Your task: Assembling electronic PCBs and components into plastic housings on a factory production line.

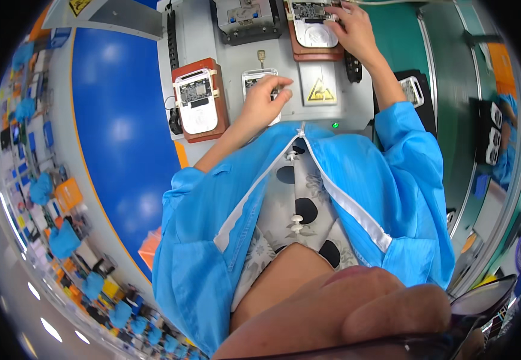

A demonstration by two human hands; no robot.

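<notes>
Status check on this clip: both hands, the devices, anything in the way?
Left hand gripping white device on grey bench. Right hand on white device in brown fixture. Third fixture untouched. Nothing blocking.

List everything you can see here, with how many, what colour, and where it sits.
White device in brown fixture: one, white on reddish brown, left of the hands.
White device under the left hand: one, white, centre of the grey station.
White device in far fixture: one, white with exposed circuit board, top centre.
Yellow warning label: one, yellow triangle on grey plate, between the hands.
Grey station surface: one, grey, top centre.
Blue belt: one, blue, left of the station.
Green indicator light: one, green, near edge of station.
Blue coat: one, light blue, worn open.
Left hand: one, resting on the centre device.
Right hand: one, touching the far fixture.
</notes>
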